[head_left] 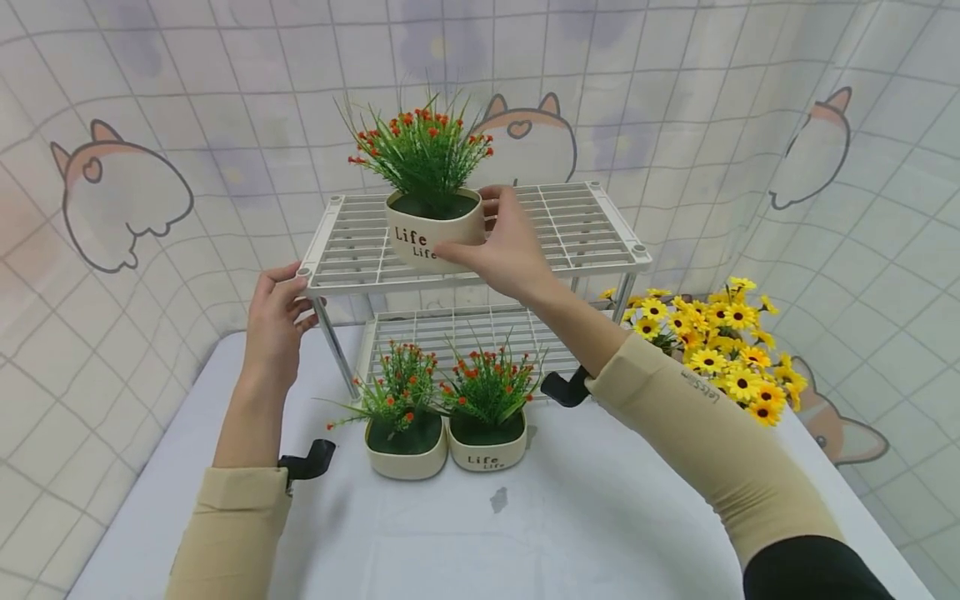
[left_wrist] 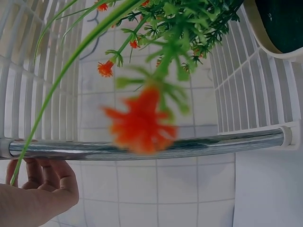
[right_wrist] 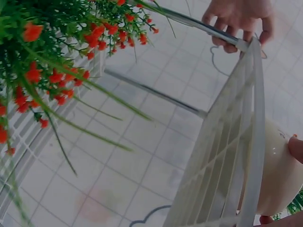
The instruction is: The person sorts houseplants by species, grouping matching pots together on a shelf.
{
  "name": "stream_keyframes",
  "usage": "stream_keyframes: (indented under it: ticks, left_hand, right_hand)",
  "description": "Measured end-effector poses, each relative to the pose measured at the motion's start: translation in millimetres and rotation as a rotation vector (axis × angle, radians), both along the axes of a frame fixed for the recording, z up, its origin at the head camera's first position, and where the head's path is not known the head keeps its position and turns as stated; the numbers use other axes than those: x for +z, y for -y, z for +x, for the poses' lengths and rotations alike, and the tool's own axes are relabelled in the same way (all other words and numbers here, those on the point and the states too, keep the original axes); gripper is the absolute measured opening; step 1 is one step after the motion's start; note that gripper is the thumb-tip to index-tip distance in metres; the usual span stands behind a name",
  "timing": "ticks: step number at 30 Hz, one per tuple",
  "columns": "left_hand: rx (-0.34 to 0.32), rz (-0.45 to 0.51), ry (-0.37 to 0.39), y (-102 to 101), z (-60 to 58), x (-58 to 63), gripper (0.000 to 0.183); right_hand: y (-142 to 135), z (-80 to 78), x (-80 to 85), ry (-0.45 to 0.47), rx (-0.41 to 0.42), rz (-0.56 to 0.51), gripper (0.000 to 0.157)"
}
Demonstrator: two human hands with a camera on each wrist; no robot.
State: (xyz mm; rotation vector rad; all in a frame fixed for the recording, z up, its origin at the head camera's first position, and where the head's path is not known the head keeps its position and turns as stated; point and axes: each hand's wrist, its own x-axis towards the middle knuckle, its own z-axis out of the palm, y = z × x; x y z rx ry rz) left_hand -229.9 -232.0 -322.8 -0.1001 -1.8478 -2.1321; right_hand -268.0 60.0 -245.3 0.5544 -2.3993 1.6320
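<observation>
My right hand [head_left: 510, 250] grips a cream flowerpot [head_left: 450, 237] by its right side, thumb in front. Green grass and small orange-red flowers [head_left: 420, 142] fill this pot, which is lettered "Life". It is at the top tier of a white wire rack [head_left: 555, 221]; whether its base touches the slats, I cannot tell. My left hand [head_left: 273, 321] holds the rack's front left top corner, its fingers curled by the metal post [left_wrist: 142, 147]. Two similar flowerpots [head_left: 405, 462] [head_left: 487, 454] stand side by side on the table before the lower tier [head_left: 450, 321].
Yellow artificial flowers [head_left: 720, 342] stand right of the rack, partly behind my right forearm. A white cloth covers the table [head_left: 420, 542], with a small grey mark [head_left: 498, 500] near the pots. A checked curtain [head_left: 247, 100] with cartoon animals hangs behind and at the sides.
</observation>
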Motion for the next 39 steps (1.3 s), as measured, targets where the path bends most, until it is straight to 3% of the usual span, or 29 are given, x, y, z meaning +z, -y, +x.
stream_keyframes:
  ticks: [10, 23, 28, 34, 39]
  left_hand:
    - [0.002, 0.018, 0.008, -1.4, -0.7, 0.0, 0.022]
    - [-0.002, -0.005, -0.024, -1.9, -2.9, -2.9, 0.022]
    - [0.006, -0.023, -0.026, -3.2, -4.1, -2.9, 0.023]
    - [0.001, 0.023, -0.019, -3.7, -4.1, -3.5, 0.023]
    - [-0.009, 0.037, -0.021, -1.5, -4.8, -3.8, 0.023]
  right_hand:
    - [40.7, -15.1, 1.9, -0.042, -0.021, 0.044, 0.088]
    - [71.4, -30.9, 8.6, -0.069, -0.038, 0.123, 0.090]
    - [71.1, -31.2, 11.1, -0.064, -0.042, 0.157, 0.087]
    - [59.9, -25.1, 6.9, -0.072, -0.011, 0.192, 0.079]
    - [47.1, -12.7, 3.3, -0.162, 0.023, 0.232, 0.070]
